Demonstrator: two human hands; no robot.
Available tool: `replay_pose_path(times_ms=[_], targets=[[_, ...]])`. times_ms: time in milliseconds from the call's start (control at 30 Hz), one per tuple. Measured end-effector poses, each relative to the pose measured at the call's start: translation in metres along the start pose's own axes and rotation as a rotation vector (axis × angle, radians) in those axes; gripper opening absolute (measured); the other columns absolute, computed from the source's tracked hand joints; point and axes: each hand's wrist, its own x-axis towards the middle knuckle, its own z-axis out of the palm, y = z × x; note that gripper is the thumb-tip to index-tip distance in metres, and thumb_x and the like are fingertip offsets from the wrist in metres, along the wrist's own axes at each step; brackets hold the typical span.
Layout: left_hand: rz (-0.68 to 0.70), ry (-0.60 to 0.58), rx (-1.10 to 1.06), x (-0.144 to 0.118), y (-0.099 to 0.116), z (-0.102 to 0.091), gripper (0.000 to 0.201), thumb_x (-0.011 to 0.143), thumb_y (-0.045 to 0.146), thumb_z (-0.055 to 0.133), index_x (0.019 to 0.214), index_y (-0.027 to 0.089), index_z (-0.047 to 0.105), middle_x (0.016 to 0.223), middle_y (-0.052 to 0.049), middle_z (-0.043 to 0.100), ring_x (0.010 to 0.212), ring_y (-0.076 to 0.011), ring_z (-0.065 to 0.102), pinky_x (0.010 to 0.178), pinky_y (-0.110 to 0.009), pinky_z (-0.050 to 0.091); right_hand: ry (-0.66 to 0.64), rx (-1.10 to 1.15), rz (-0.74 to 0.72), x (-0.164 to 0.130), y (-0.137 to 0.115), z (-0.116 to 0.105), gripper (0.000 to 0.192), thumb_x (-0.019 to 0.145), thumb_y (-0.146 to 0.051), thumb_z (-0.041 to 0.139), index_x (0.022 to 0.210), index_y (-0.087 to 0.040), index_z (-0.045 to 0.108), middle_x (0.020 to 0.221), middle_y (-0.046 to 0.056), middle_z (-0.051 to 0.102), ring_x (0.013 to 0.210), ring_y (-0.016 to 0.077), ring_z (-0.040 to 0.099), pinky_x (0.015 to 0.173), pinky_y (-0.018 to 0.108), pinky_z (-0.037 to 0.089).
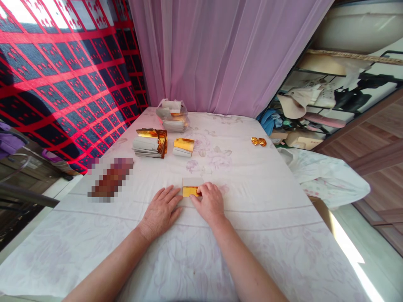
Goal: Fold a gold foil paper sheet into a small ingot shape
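Note:
A small sheet of gold foil paper [189,191] lies on the cloth before me, its upper part pale grey and its lower part shiny gold. My right hand [210,202] is at the sheet's right side, thumb and curled fingers closed on its gold edge. Flat on the tablecloth, just left of the sheet, rests my left hand [161,210], its fingers stretched out and holding nothing. Farther off stand a thick stack of grey and gold paper [146,144] and a smaller stack [183,147]. Two shiny folded gold pieces [258,141] sit at the far right.
A clear plastic bag [172,117] with more paper stands at the back of the table, against a purple curtain [214,58]. A blurred-out reddish item [110,180] is at the left edge. Shelves with hats and shoes [327,96] rise on the right.

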Motion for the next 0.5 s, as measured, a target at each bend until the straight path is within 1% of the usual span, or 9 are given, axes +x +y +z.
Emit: replay_pose_path(times_ms=[100, 200, 233, 333, 500], targets=[[-0.003, 0.004, 0.003, -0.001, 0.000, 0.001, 0.031, 0.090, 0.033, 0.053, 0.116, 0.019, 0.064, 0.137, -0.009, 0.057, 0.130, -0.0311, 0.048, 0.106, -0.051, 0.040, -0.004, 0.005, 0.009, 0.000, 0.001, 0.001, 0.011, 0.076, -0.027, 0.069, 0.073, -0.021, 0.061, 0.082, 0.006, 0.059, 0.081, 0.0224, 0.053, 0.077, 0.035, 0.043], [-0.005, 0.005, 0.007, -0.001, 0.000, 0.001, 0.031, 0.090, 0.034, 0.053, 0.115, 0.020, 0.064, 0.137, -0.008, 0.057, 0.129, -0.0308, 0.048, 0.106, -0.051, 0.040, -0.030, 0.083, -0.016, 0.000, 0.010, 0.001, 0.003, 0.077, -0.021, 0.065, 0.075, -0.021, 0.063, 0.085, 0.006, 0.061, 0.082, 0.0210, 0.055, 0.078, 0.034, 0.043], [-0.006, 0.005, 0.009, -0.001, 0.000, 0.001, 0.030, 0.090, 0.034, 0.053, 0.115, 0.020, 0.065, 0.136, -0.008, 0.058, 0.129, -0.0308, 0.048, 0.106, -0.051, 0.040, -0.043, 0.124, -0.029, -0.001, 0.014, 0.000, 0.003, 0.077, -0.018, 0.063, 0.076, -0.021, 0.063, 0.086, 0.005, 0.062, 0.082, 0.0203, 0.055, 0.079, 0.033, 0.043], [-0.002, 0.010, 0.013, 0.000, 0.001, 0.000, 0.030, 0.090, 0.033, 0.053, 0.115, 0.020, 0.065, 0.135, -0.007, 0.059, 0.129, -0.0310, 0.048, 0.107, -0.052, 0.038, -0.063, 0.240, -0.062, -0.002, 0.022, -0.002, 0.013, 0.077, -0.011, 0.060, 0.080, -0.022, 0.065, 0.089, 0.004, 0.064, 0.085, 0.0191, 0.057, 0.080, 0.032, 0.044], [-0.022, 0.037, 0.020, 0.003, 0.005, -0.004, 0.030, 0.090, 0.031, 0.053, 0.115, 0.018, 0.063, 0.133, -0.008, 0.061, 0.126, -0.0307, 0.050, 0.106, -0.051, 0.037, -0.041, 0.279, -0.072, -0.003, 0.024, -0.003, 0.016, 0.077, -0.008, 0.059, 0.081, -0.022, 0.066, 0.089, 0.004, 0.065, 0.086, 0.0197, 0.058, 0.083, 0.034, 0.045]])
